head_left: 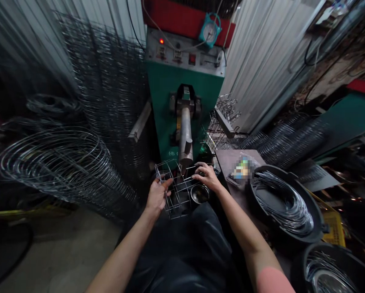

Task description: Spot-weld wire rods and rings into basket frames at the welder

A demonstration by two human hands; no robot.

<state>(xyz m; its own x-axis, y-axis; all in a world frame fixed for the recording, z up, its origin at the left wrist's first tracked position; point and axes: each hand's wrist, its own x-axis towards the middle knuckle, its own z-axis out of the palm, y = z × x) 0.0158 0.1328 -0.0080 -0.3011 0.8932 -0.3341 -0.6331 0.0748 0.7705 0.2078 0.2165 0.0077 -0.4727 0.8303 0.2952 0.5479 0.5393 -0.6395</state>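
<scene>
A small wire rack [177, 190] of crossed metal rods is held low in front of the green spot welder [158, 106]. My left hand [158, 195] grips its left side, thumb over the rods. At its upper right, my right hand [207, 176] has bent fingers closed at the end of a rod; whether it pinches the rack or a separate wire is too small to tell. The welder's thick metal arm [186, 126] comes down to an electrode tip [183, 170] right at the rack's rods, between my hands. A round metal bowl [200, 193] sits just below my right hand.
On the right, a black pan [256, 219] holds curved wires beside a table [231, 158]; a second black container [307, 252] stands nearer. Wire rings [57, 162] pile up at left, before a tall stack of wire grids [109, 81]. A teal clock [210, 30] hangs above.
</scene>
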